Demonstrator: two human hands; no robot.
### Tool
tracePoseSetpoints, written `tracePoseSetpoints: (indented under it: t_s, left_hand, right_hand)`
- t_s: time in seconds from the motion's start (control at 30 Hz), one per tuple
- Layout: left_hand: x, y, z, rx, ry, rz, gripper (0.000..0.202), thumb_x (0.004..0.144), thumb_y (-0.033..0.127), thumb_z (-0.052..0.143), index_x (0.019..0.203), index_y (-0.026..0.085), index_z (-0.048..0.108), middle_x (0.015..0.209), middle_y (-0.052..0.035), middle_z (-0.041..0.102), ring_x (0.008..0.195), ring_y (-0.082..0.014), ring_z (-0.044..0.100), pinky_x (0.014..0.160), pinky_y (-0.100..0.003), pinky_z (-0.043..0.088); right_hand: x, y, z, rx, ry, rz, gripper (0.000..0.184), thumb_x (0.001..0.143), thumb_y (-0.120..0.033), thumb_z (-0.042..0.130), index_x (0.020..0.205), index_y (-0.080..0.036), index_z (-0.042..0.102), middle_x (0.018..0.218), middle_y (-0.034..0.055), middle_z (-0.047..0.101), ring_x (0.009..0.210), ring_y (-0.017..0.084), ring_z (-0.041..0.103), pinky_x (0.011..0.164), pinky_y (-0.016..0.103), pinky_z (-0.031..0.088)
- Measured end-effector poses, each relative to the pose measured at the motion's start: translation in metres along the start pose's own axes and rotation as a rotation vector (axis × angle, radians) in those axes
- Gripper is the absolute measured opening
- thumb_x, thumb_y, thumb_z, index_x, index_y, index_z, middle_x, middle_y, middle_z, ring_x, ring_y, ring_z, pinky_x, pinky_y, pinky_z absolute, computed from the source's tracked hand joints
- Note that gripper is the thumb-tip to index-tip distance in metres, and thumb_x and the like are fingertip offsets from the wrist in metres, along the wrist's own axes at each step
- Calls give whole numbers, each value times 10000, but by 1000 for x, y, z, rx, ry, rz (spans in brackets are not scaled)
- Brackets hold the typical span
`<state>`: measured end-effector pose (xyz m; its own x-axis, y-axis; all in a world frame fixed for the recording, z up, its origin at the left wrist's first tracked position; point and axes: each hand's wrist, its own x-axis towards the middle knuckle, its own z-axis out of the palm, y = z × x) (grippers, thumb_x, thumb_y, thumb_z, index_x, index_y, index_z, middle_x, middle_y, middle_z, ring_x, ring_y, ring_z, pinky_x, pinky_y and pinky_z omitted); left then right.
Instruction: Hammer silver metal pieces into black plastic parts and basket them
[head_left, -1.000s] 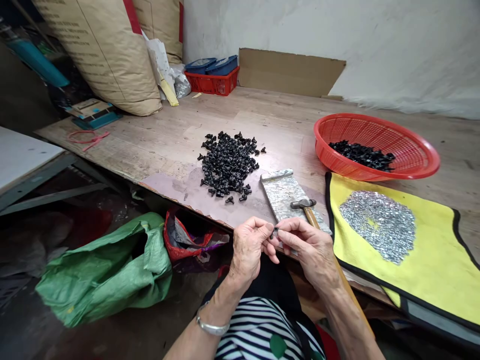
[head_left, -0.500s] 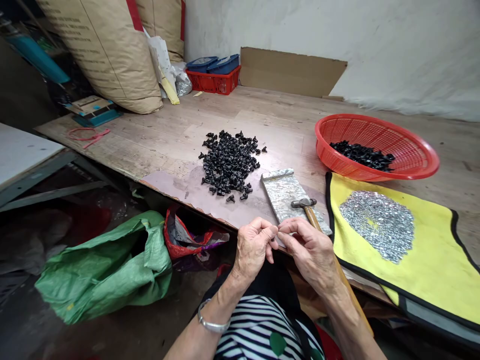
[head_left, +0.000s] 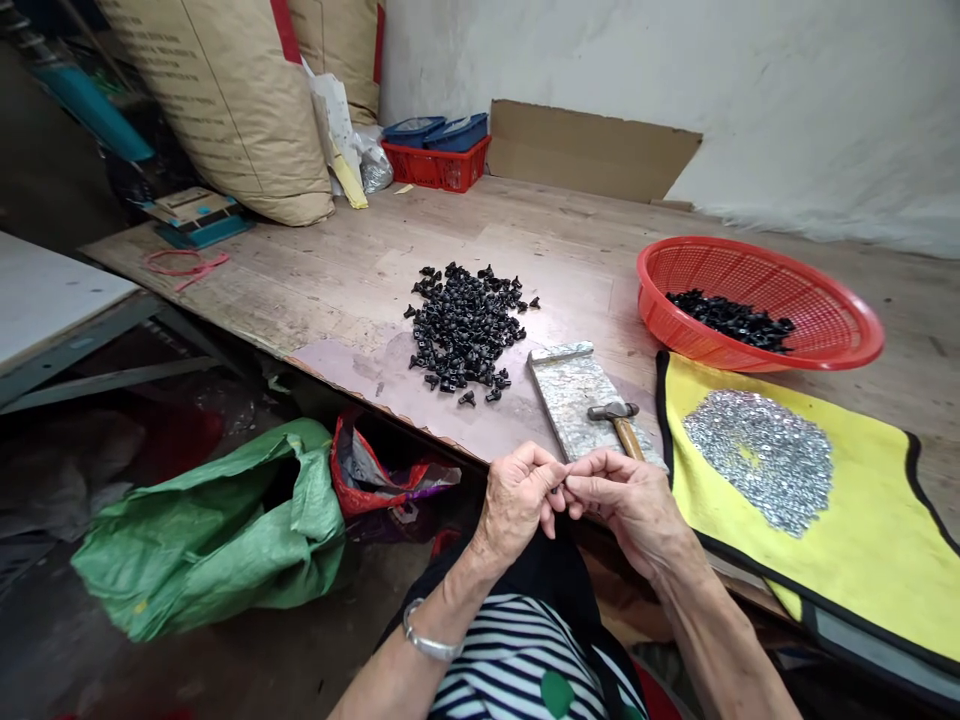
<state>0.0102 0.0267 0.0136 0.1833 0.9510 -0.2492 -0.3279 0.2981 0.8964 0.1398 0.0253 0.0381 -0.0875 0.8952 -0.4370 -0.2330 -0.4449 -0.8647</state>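
Note:
My left hand [head_left: 517, 505] is closed, its thumb and fingers pinching a small black plastic part [head_left: 556, 489] that is mostly hidden. Against it, the fingertips of my right hand [head_left: 634, 505] are pressed together on something too small to make out. Both hands meet in front of the table edge. Just beyond them lies a scuffed metal plate [head_left: 574, 385], with a hammer [head_left: 613, 411] resting on it, wooden handle toward me. A heap of small black plastic parts [head_left: 469, 330] lies on the table. Many tiny shiny metal pieces [head_left: 765, 460] are spread on a yellow cloth [head_left: 874, 500] at right.
A red plastic basket [head_left: 832, 345] with more black parts stands behind the cloth. At the back are a red crate [head_left: 442, 170] with blue containers and large paper sacks [head_left: 225, 110]. Below the table edge, at left, sits an open green sack [head_left: 217, 540].
The view has shifted slightly. My right fingertips have come closer in against my left fingers and the black part. The hammer and the heap stay where they lay.

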Motion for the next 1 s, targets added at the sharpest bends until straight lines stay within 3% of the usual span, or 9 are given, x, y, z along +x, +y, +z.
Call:
tracePoseSetpoints:
  t_s: [0.27, 0.43, 0.67, 0.87, 1.0]
  left_hand:
    - [-5, 8, 1, 30, 47, -4, 186, 671, 240, 675, 812, 120, 695, 540, -2, 621, 417, -91, 542, 421, -194, 459]
    - [-6, 10, 5, -152, 60, -1, 216, 615, 212, 707, 795, 105, 656, 547, -9, 631, 411, -125, 562, 413, -258, 507]
    - [-3, 7, 7, -244, 44, 2, 162, 590, 157, 718, 708, 102, 622, 501, -5, 612, 419, -114, 550, 391, -242, 510]
    - [1, 2, 6, -284, 47, -47, 181, 560, 160, 723, 682, 107, 600, 493, 8, 588, 395, -98, 516, 363, -232, 486]
    - [7, 0, 5, -271, 28, -73, 200, 562, 178, 719, 695, 110, 585, 507, 11, 589, 369, -94, 508, 366, -238, 481]
  right_hand:
    - [2, -7, -3, 86, 81, 12, 225, 470, -206, 816, 585, -123, 640, 527, 24, 636, 458, 128, 592, 488, 245, 516]
    - [1, -6, 1, 155, 82, 27, 227, 482, -190, 800, 605, -124, 620, 523, 23, 637, 449, 145, 605, 476, 254, 521]
    - [-1, 0, 7, 224, 112, -13, 193, 511, -159, 775, 613, -124, 615, 530, 26, 639, 448, 148, 601, 446, 248, 506]
    - [0, 8, 9, 192, 170, -72, 187, 534, -179, 772, 619, -131, 612, 540, 18, 637, 467, 148, 604, 465, 258, 510]
    - [-2, 1, -4, 30, 194, -62, 298, 522, -278, 800, 732, -135, 644, 609, 26, 650, 507, 144, 599, 505, 272, 499]
